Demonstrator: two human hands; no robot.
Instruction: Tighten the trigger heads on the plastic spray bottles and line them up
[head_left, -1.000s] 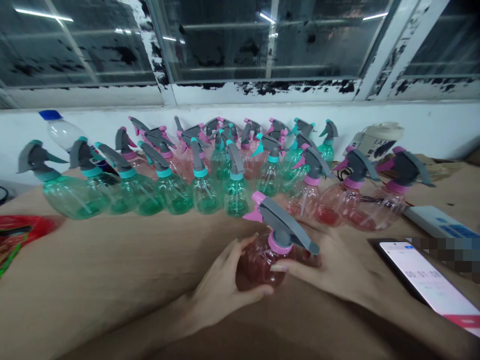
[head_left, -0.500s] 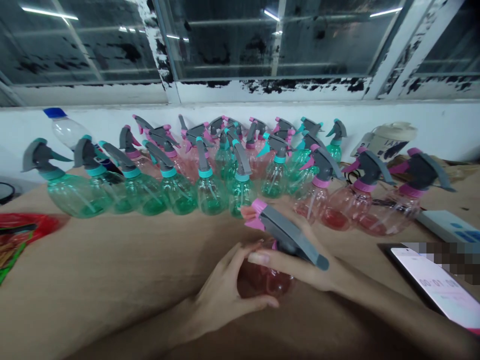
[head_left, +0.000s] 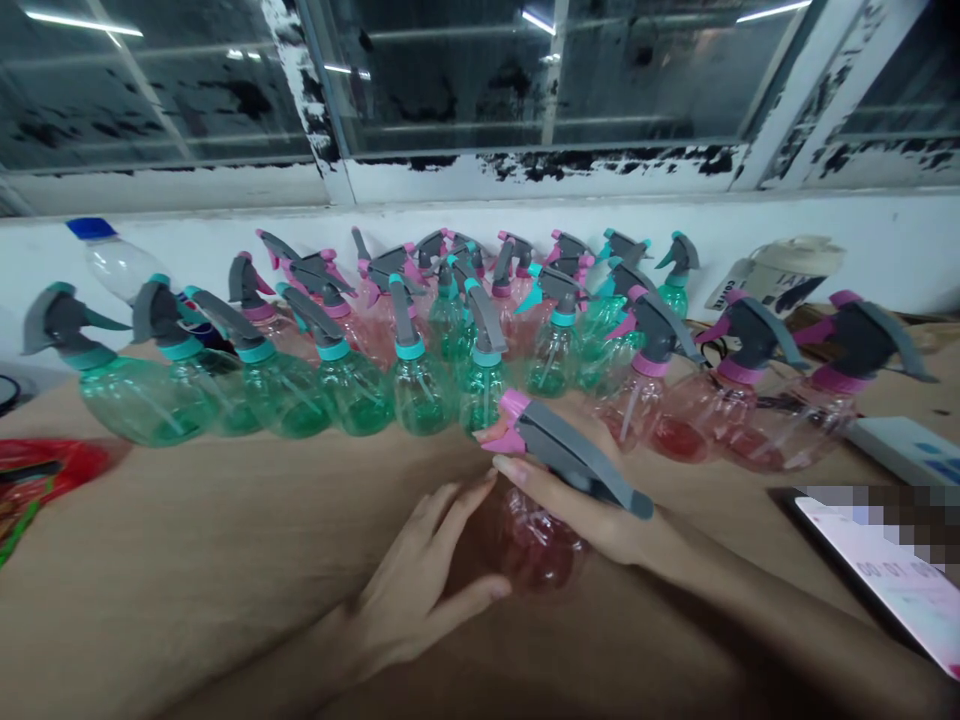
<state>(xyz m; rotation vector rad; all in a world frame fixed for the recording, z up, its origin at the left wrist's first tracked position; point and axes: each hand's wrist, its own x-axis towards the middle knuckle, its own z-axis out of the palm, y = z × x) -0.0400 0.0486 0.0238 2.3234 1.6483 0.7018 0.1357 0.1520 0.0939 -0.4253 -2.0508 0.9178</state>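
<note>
A pink spray bottle [head_left: 541, 545] with a grey and pink trigger head stands in front of me on the table. My right hand [head_left: 577, 505] is wrapped round its neck, just under the trigger head. To the left of the bottle, my left hand [head_left: 424, 570] holds nothing, its fingers spread and thumb apart; the fingertips are close to the bottle's side. Behind the hands stands a front row of green spray bottles [head_left: 422, 395], with pink spray bottles [head_left: 686, 420] at its right end.
More spray bottles crowd against the wall. A clear bottle with a blue cap [head_left: 120, 262] leans at the back left, and a red plastic bag [head_left: 67, 465] lies at the left edge. On the right are a phone [head_left: 877, 580], a white box [head_left: 904, 445] and a cream container [head_left: 799, 265].
My left hand has let go of the pink bottle's body and moved a little left, its fingers opening. The right hand keeps hold at the neck.
</note>
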